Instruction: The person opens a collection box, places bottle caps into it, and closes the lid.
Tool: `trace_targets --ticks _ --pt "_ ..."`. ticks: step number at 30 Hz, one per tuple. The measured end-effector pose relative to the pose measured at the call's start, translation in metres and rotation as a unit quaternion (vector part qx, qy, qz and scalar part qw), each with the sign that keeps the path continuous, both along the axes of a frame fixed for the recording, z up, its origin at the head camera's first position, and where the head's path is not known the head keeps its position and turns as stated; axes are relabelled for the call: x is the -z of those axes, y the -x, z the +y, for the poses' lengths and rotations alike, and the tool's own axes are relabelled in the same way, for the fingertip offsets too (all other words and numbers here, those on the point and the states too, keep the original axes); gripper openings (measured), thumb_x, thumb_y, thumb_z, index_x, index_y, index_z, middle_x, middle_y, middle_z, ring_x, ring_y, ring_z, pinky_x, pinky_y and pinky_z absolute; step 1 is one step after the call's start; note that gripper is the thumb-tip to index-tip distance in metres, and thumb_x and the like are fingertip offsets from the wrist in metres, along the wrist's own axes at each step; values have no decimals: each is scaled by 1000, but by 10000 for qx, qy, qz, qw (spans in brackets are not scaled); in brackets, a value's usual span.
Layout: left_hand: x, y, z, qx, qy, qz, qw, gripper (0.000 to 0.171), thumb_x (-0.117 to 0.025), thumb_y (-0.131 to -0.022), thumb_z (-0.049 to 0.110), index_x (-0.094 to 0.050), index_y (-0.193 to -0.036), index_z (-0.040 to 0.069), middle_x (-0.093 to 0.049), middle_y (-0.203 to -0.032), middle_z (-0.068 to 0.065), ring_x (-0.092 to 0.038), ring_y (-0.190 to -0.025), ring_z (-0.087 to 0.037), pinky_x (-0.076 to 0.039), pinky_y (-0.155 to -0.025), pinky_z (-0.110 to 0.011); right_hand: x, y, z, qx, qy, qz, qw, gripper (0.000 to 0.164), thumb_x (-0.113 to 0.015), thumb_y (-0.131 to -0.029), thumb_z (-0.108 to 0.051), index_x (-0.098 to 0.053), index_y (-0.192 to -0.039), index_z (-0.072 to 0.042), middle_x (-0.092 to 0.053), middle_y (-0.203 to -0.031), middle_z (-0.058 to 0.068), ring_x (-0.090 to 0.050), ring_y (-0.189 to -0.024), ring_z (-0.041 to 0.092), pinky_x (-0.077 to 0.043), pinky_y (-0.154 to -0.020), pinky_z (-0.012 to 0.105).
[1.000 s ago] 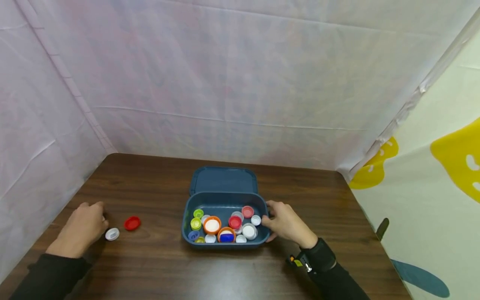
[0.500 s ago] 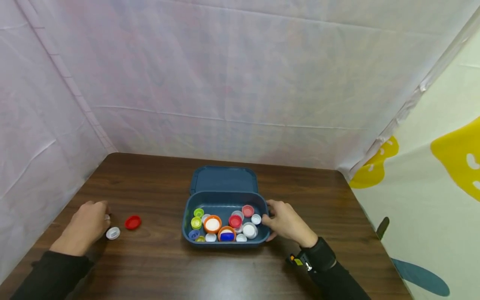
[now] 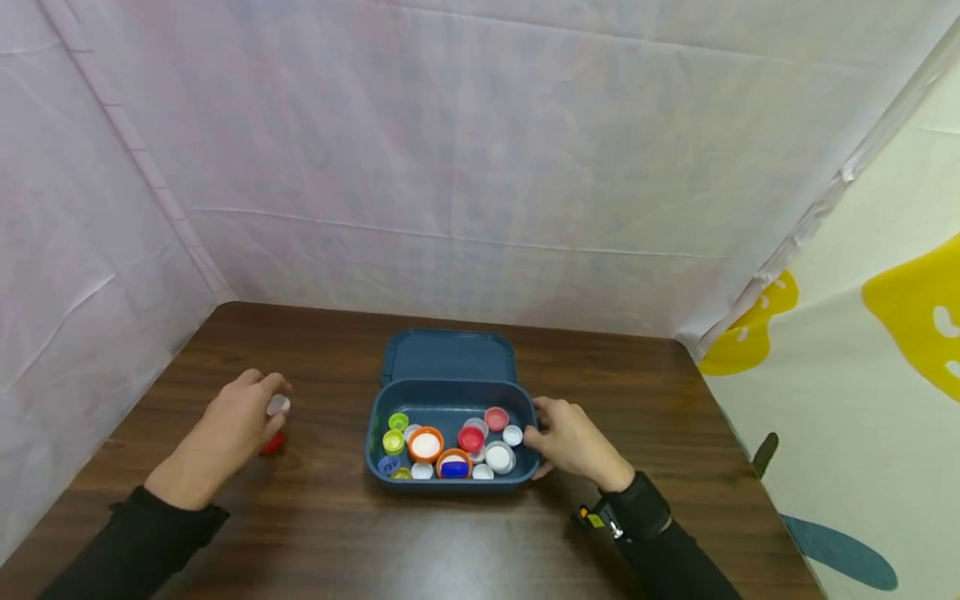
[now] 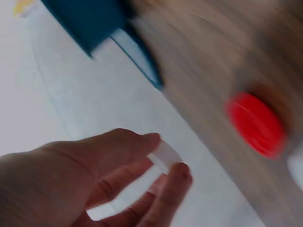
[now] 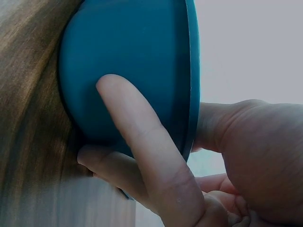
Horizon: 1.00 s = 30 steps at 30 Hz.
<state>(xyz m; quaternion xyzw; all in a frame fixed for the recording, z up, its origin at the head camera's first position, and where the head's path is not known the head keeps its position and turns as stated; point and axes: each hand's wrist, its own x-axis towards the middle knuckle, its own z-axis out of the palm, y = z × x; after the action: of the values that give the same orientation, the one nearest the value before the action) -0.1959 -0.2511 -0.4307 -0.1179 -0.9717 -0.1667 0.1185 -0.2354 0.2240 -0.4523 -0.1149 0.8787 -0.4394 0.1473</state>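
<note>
My left hand (image 3: 225, 433) is above the table at the left, pinching a white bottle cap (image 3: 278, 404) between thumb and fingertips. That white cap (image 4: 166, 156) also shows in the left wrist view. Partly covered by the hand, a red bottle cap (image 3: 273, 442) lies on the table. Another white cap (image 4: 297, 165) sits beside it at that view's right edge. My right hand (image 3: 573, 442) grips the right wall of a dark blue box (image 3: 450, 486), thumb over the rim. In the right wrist view, its fingers (image 5: 137, 118) press the outer wall.
Several caps lie inside the box, among them an orange-rimmed cap (image 3: 425, 447), a red cap (image 3: 471, 439) and a green cap (image 3: 398, 422). Behind the box its lid (image 3: 450, 357) lies folded back. White cloth (image 3: 450, 167) hangs behind the brown table (image 3: 322, 533).
My left hand has risen with a white cap and moved right and away from me, now covering part of the red cap. The right hand stays on the box.
</note>
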Motion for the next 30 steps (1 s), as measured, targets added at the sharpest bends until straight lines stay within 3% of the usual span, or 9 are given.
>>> trace_targets --ticks 3,7,10,13,18,23,30 --pt "-4 4 28 510 -107 580 9970 30 -93 -91 -6 -77 -115 -3 -70 -106 -26 -72 -79 -29 -61 -65 -43 -1 1 -1 -1 19 14 10000 54 -72 -109 -4 -58 -158 13 -83 -125 31 -86 -75 26 -70 -60 44" --pt "-9 7 62 1300 -209 1156 9845 31 -96 -90 -5 -80 -115 2 -72 -108 -18 -74 -85 -26 -65 -69 -41 -1 2 -1 -4 39 35 10000 55 -71 -109 -4 -57 -160 13 -84 -124 31 -86 -75 25 -70 -60 45" --pt "-12 10 82 1786 -191 1082 9778 30 -96 -91 -2 -80 -117 3 -73 -112 -15 -74 -90 -22 -68 -75 -38 -1 2 -2 -3 30 26 10000 57 -72 -109 -4 -56 -161 13 -84 -123 30 -86 -73 25 -70 -60 44" --pt "-10 14 96 2088 -128 682 9755 28 -94 -95 2 -81 -120 4 -74 -116 -14 -74 -95 -20 -70 -81 -35 0 2 -2 11 40 13 10000 58 -72 -109 -4 -55 -162 13 -84 -124 30 -86 -73 25 -70 -60 44" --pt "-4 19 108 2256 41 221 9740 27 -91 -99 4 -81 -123 5 -75 -121 -14 -74 -101 -20 -72 -88 -34 -1 1 -2 -13 64 7 10000 59 -72 -109 -5 -54 -162 13 -83 -126 31 -86 -75 25 -70 -60 43" --pt "0 19 112 2201 183 208 9751 29 -92 -99 8 -80 -125 5 -74 -123 -15 -73 -101 -20 -71 -88 -34 -2 -1 -2 29 28 3 10000 60 -73 -109 -5 -54 -163 13 -83 -125 31 -85 -71 25 -70 -59 44" --pt "-3 13 107 2030 14 362 9785 27 -93 -98 9 -82 -123 6 -74 -122 -13 -72 -103 -20 -71 -89 -36 0 -2 -1 81 -34 10 10000 59 -73 -109 -5 -55 -162 13 -84 -123 30 -85 -68 24 -69 -58 43"
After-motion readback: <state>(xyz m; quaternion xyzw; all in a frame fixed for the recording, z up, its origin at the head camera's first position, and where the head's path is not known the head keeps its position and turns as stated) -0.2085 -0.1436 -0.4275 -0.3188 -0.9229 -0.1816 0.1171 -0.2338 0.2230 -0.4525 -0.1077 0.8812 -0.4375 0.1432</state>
